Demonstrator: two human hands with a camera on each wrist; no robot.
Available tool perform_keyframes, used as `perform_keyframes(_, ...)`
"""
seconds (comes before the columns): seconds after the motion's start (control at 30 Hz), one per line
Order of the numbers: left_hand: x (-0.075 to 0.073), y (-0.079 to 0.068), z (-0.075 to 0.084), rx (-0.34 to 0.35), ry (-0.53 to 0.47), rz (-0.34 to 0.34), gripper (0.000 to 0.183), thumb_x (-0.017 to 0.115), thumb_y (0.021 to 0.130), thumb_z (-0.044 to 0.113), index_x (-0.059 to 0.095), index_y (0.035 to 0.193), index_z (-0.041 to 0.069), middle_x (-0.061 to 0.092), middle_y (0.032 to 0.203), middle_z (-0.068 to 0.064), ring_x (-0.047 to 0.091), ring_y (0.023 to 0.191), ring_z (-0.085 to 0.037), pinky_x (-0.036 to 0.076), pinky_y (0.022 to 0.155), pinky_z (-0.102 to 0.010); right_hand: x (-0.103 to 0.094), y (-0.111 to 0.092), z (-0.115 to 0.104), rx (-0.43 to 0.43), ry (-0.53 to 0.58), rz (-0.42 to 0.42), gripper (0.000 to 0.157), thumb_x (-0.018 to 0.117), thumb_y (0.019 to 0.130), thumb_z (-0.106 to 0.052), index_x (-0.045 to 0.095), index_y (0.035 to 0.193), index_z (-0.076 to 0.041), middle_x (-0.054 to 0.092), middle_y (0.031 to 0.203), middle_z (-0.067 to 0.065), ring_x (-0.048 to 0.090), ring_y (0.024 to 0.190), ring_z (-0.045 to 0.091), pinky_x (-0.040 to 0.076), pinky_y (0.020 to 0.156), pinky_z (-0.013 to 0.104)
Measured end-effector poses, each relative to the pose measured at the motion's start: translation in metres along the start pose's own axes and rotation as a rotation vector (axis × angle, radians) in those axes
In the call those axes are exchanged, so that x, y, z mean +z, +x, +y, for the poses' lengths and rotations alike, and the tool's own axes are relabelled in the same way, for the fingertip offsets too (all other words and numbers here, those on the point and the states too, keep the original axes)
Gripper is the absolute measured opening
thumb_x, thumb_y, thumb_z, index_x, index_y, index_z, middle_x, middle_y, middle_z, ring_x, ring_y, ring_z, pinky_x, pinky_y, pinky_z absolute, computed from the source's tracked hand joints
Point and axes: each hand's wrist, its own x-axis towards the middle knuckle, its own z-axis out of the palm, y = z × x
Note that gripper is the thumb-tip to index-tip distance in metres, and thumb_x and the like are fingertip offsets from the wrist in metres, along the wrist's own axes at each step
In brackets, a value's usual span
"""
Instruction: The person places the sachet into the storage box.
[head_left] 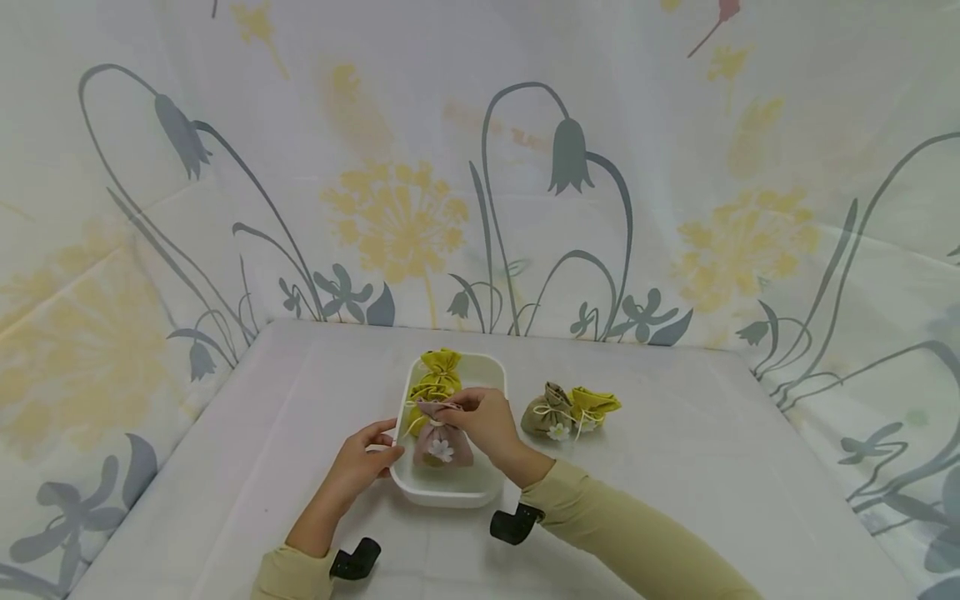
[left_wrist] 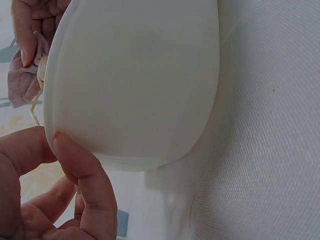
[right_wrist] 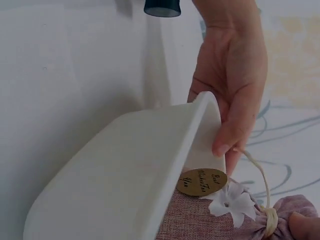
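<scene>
A white tray (head_left: 450,498) stands on the table, its left wall pinched between the thumb and fingers of my left hand (head_left: 360,458). In the left wrist view the thumb lies on the outside of the tray wall (left_wrist: 135,90). My right hand (head_left: 487,421) pinches the gathered top of a pink drawstring pouch (head_left: 444,450) inside the tray. A white flower and a brown oval tag (right_wrist: 202,182) hang on the pouch's front in the right wrist view. Behind it in the tray, partly hidden, are yellow-green pouches (head_left: 441,367).
To the right of the tray, a brown pouch (head_left: 546,412) and a yellow-green pouch (head_left: 592,406) sit side by side, each with a white flower. A floral-print curtain (head_left: 420,167) rises behind the white table (head_left: 675,467). Black elbow-shaped fittings (head_left: 356,558) show at both wrists.
</scene>
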Motion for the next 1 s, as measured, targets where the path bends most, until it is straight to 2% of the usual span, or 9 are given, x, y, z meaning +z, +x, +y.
perform_keyframes(0.27, -0.001, -0.001, 0.001, 0.006, -0.013, -0.009, 0.047, 0.062, 0.084, 0.005, 0.051, 0.129, -0.001, 0.051, 0.097, -0.012, 0.056, 0.076, -0.017, 0.051, 0.062, -0.029, 0.013, -0.003, 0.004, 0.045, 0.028, -0.022, 0.013, 0.077, 0.074, -0.007, 0.071, 0.084, 0.001, 0.068, 0.08, 0.002, 0.058, 0.073, 0.008, 0.051, 0.064, 0.023)
perform_keyframes(0.4, -0.001, -0.002, 0.001, 0.007, -0.009, -0.01, 0.047, 0.062, 0.084, 0.006, 0.051, 0.129, -0.001, 0.05, 0.098, -0.012, 0.056, 0.076, -0.017, 0.051, 0.062, -0.028, 0.014, -0.005, 0.004, 0.038, 0.027, -0.038, 0.014, 0.076, 0.074, -0.007, 0.071, 0.085, 0.001, 0.068, 0.081, 0.003, 0.057, 0.074, 0.008, 0.051, 0.065, 0.023)
perform_keyframes(0.7, 0.0, -0.003, 0.001, 0.002, -0.008, -0.007, 0.046, 0.062, 0.085, 0.007, 0.051, 0.129, -0.001, 0.051, 0.098, -0.012, 0.055, 0.077, -0.017, 0.051, 0.063, -0.029, 0.005, -0.006, 0.006, -0.006, -0.052, -0.094, 0.019, 0.076, 0.076, -0.009, 0.072, 0.092, 0.0, 0.069, 0.089, 0.005, 0.061, 0.081, 0.012, 0.051, 0.07, 0.027)
perform_keyframes(1.0, 0.001, -0.003, 0.001, 0.007, -0.005, -0.006, 0.046, 0.062, 0.086, 0.007, 0.051, 0.13, 0.0, 0.051, 0.099, -0.012, 0.055, 0.079, -0.017, 0.051, 0.064, -0.03, -0.011, -0.014, 0.002, -0.044, -0.072, -0.119, 0.028, 0.077, 0.076, -0.014, 0.071, 0.1, -0.001, 0.069, 0.095, 0.005, 0.064, 0.084, 0.014, 0.052, 0.072, 0.029)
